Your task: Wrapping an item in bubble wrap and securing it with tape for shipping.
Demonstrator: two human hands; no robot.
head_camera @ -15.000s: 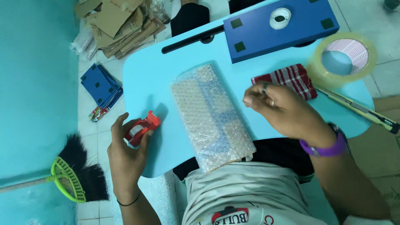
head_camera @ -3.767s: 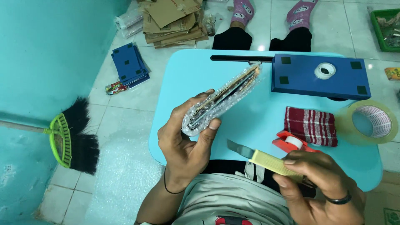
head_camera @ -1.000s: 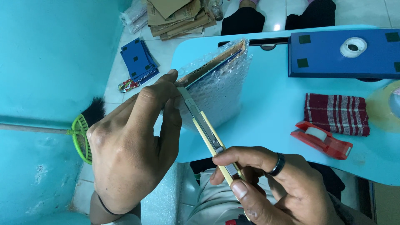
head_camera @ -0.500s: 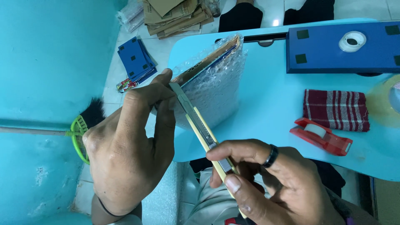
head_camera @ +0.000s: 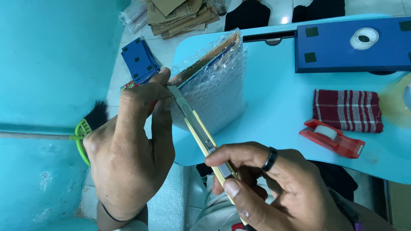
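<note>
Light-blue surface (head_camera: 274,111) over a pale tiled floor, teal wall at left, flattened cardboard (head_camera: 180,15) piled at the far edge of the floor. The left hand (head_camera: 128,149) is clamped around the near end of a bubble-wrapped parcel (head_camera: 212,81), held on edge w/ its lower part over the surface's left side – thumb and forefinger pinch the wrap right where the blade meets it. The right hand (head_camera: 265,184) grips a yellow utility knife (head_camera: 201,134), fingers closed round the handle, blade tip at the parcel's near corner, just beside the left fingertips. Judging by that, the step in hand is cutting or trimming the wrap at that corner; the next move calls for a short, shallow stroke directed away from the left fingers – they sit very close to the edge, which is the main risk. Room: open surface to the right of the parcel; a red tape dispenser (head_camera: 332,137) and a folded checked cloth (head_camera: 346,109) lie near each other but well apart from the knife. A dark-blue board (head_camera: 355,45) w/ a white ring takes up the far right. Left of the surface the floor drops away – a stack of blue squares (head_camera: 139,60) and a green brush w/ black bristles (head_camera: 87,128) lie down there, clear of the work.
</note>
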